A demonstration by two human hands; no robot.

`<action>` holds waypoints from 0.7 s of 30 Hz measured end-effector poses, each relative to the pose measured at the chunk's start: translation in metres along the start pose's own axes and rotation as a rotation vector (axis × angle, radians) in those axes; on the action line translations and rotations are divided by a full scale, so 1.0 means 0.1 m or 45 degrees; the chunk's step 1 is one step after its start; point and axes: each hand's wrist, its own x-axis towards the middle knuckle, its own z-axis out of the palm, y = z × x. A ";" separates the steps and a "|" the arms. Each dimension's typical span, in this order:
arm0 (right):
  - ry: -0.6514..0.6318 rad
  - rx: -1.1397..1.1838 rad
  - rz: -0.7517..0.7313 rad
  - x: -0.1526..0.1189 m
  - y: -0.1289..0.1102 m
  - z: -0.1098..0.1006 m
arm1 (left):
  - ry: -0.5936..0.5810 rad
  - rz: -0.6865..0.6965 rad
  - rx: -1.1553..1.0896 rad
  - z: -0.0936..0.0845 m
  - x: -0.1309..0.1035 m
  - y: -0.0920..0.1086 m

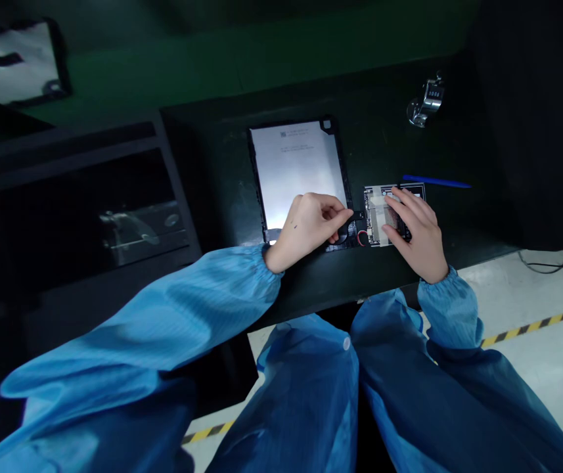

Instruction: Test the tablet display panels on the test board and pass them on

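My left hand (311, 226) is closed, thumb and forefinger pinching a small black connector (358, 215) at the left edge of a circuit board. Under that hand lies a flat panel (301, 174) with a silvery back and black edges. My right hand (416, 233) rests with fingers spread on the circuit board (376, 190), which carries strips of pale tape. Short red wires (361, 238) run between panel and board. The palm and fingers of my right hand cover much of the board's right part.
Beyond the board lies a blue pen-like stick (436, 181). A metal tally counter (431, 98) stands farther back on the dark table (212, 151). At the left is a dark framed tray or screen (177, 190); another silvery panel (15, 62) is at the upper left.
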 end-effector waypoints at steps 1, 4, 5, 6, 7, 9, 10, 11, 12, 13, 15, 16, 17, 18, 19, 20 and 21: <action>0.000 -0.005 -0.003 0.00 0.00 0.00 | -0.001 0.002 0.001 0.00 0.00 0.00; 0.005 -0.027 -0.013 0.00 0.01 0.00 | 0.000 0.009 0.012 0.00 0.01 0.00; 0.007 -0.037 -0.020 0.00 0.00 0.00 | 0.002 0.011 0.018 0.01 0.01 0.00; 0.003 -0.050 -0.029 0.00 0.00 0.00 | 0.002 0.012 0.025 0.01 0.01 0.00; -0.009 -0.067 -0.040 0.00 -0.01 -0.01 | -0.002 0.015 0.032 0.01 0.02 0.00; -0.044 -0.108 -0.061 0.00 -0.04 -0.02 | -0.012 0.021 0.038 0.01 0.02 0.00; -0.060 -0.128 -0.069 0.00 -0.06 -0.03 | -0.016 0.026 0.037 0.01 0.02 0.00; -0.074 -0.147 -0.076 0.01 -0.07 -0.04 | -0.017 0.031 0.037 0.01 0.02 0.00; -0.083 -0.162 -0.083 0.01 -0.09 -0.04 | -0.019 0.034 0.037 0.02 0.02 0.00; -0.087 -0.172 -0.091 0.02 -0.10 -0.05 | -0.022 0.036 0.039 0.02 0.03 0.00; -0.093 -0.179 -0.108 0.03 -0.11 -0.06 | -0.026 0.038 0.045 0.01 0.03 0.01; -0.099 -0.178 -0.118 0.04 -0.11 -0.06 | -0.028 0.039 0.049 0.01 0.03 0.01; -0.106 -0.177 -0.126 0.04 -0.11 -0.06 | -0.030 0.041 0.053 0.01 0.03 0.01; -0.112 -0.177 -0.133 0.05 -0.11 -0.07 | -0.032 0.042 0.056 0.01 0.03 0.01; -0.118 -0.180 -0.140 0.05 -0.11 -0.07 | -0.036 0.042 0.060 0.01 0.03 0.01; -0.121 -0.187 -0.150 0.05 -0.11 -0.08 | -0.042 0.040 0.066 0.02 0.03 0.02; -0.123 -0.200 -0.162 0.06 -0.12 -0.09 | -0.047 0.037 0.074 0.02 0.02 0.02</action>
